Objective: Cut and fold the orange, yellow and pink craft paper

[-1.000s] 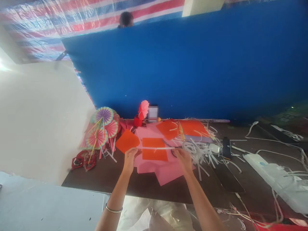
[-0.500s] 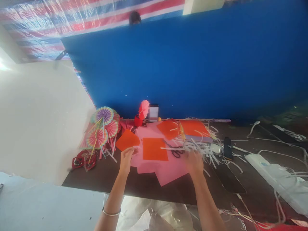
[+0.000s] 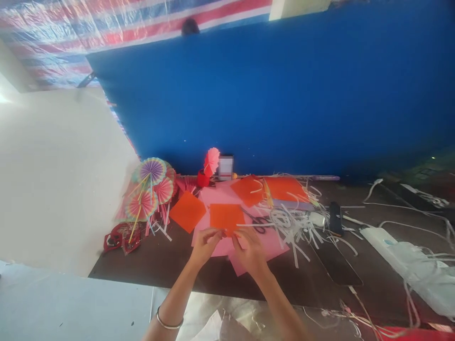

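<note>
A square of orange paper lies on several pink sheets in front of me. At its near edge, my left hand is closed, thumb and fingertips pinched on the left half of that edge. Just to the right, my right hand pinches the same edge, and its fingertips are a short gap from the left ones. A second orange square lies turned like a diamond, left of centre. Behind my right hand are black-handled scissors, partly under loose white paper strips.
Folded paper fans stand at the left above a red item. More orange paper lies at the back. A phone, a dark small case, a white power strip and cables occupy the right. A blue panel rises behind.
My right hand has come leftward from the white strips, and my left hand has moved right from beside the diamond-turned orange square. Both now meet at the middle orange square's near edge.
</note>
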The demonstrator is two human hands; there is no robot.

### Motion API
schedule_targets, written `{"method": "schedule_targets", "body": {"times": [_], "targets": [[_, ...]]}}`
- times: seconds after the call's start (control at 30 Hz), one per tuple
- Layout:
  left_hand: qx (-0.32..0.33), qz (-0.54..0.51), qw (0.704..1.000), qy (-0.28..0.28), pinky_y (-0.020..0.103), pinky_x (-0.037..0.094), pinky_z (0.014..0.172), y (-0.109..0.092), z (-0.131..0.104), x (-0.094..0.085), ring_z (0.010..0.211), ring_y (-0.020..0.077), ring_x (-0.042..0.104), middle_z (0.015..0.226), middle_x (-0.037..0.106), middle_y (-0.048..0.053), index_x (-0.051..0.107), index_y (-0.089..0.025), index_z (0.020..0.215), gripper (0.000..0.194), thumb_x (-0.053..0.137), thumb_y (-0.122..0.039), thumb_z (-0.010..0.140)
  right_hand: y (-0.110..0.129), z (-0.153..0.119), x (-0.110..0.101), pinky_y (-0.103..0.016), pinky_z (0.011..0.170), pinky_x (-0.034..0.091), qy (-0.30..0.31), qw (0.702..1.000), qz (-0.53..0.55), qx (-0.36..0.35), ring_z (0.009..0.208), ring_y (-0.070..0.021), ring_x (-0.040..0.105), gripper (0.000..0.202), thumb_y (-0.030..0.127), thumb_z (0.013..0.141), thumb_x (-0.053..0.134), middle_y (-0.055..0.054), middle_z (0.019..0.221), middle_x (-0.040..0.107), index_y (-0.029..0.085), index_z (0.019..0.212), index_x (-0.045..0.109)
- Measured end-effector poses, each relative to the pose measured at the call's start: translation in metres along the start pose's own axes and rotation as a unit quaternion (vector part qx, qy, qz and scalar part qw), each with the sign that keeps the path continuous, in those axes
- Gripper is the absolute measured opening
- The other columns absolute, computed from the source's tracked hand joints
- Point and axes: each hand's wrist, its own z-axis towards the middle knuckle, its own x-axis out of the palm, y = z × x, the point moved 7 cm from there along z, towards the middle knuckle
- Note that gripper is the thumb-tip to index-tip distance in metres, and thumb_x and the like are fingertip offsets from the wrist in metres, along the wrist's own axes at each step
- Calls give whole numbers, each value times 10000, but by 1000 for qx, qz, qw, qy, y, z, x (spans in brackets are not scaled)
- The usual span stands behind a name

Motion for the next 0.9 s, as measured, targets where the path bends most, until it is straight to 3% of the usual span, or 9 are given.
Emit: {"method": "schedule_targets", "body": {"times": [0.1, 0.2, 0.3, 0.4, 0.47, 0.57, 0.67, 0.77, 0.9], "targets": [[10, 66, 998, 10, 288, 491, 733, 15, 10, 2, 766, 178, 631, 818, 695, 68, 692, -166, 784, 270, 485, -334, 830, -42, -11, -11, -364, 727, 503, -17, 979, 124, 159, 761, -203, 618, 151, 351, 812, 562, -51, 772, 654, 208, 780, 600], [39, 257, 965, -20, 347, 448, 846, 35, 30, -1, 918, 216, 609, 949, 676, 81, 673, -191, 879, 199, 502, -267, 812, -83, -25, -13, -324, 657, 507, -19, 911, 285, 297, 695, -180, 619, 200, 404, 765, 617, -19, 701, 633, 208, 747, 581], [19, 409, 908, -86, 384, 427, 843, 56, 53, -13, 942, 253, 578, 949, 633, 121, 645, -166, 906, 202, 535, -296, 798, -108, -30, -9, -336, 684, 505, -22, 855, 377, 355, 702, -179, 627, 226, 419, 716, 664, -23, 715, 650, 204, 715, 595], [-38, 502, 858, -104, 423, 414, 800, 74, 73, -23, 965, 320, 536, 1020, 572, 191, 602, -105, 994, 455, 595, -480, 737, -122, -31, -4, -358, 699, 511, -41, 817, 418, 396, 747, -204, 644, 247, 419, 641, 719, -44, 772, 679, 203, 695, 611], [-83, 523, 842, -99, 413, 402, 794, 83, 80, -28, 989, 331, 516, 1068, 541, 199, 581, -100, 1016, 545, 606, -546, 704, -129, -31, 1, -361, 719, 511, -50, 791, 439, 423, 799, -219, 650, 239, 390, 610, 742, -53, 812, 691, 202, 693, 620], [-135, 512, 844, -85, 384, 377, 828, 92, 82, -33, 1011, 300, 508, 1101, 532, 156, 582, -138, 1000, 498, 621, -534, 701, -139, -30, 13, -362, 772, 506, -37, 741, 488, 460, 865, -230, 648, 219, 344, 590, 756, -61, 854, 697, 200, 691, 625], [-152, 471, 864, -95, 389, 355, 856, 96, 80, -38, 1022, 289, 502, 1104, 539, 129, 601, -165, 949, 382, 646, -461, 713, -149, -26, 24, -356, 762, 517, -7, 701, 537, 470, 816, -211, 649, 189, 333, 606, 736, -53, 856, 693, 210, 685, 615], [-140, 393, 901, -121, 422, 334, 879, 99, 76, -43, 1032, 311, 490, 1057, 556, 124, 613, -160, 812, 262, 709, -356, 668, -163, -22, 24, -308, 673, 532, -42, 684, 556, 470, 721, -164, 633, 159, 299, 619, 719, -19, 843, 684, 239, 708, 602], [-110, 320, 932, -127, 389, 353, 890, 98, 73, -49, 1018, 268, 505, 982, 579, 97, 587, -160, 769, 176, 699, -250, 667, -167, -21, 18, -281, 642, 532, -95, 671, 569, 466, 782, -157, 629, 170, 285, 637, 711, -2, 878, 673, 254, 761, 599]]}}
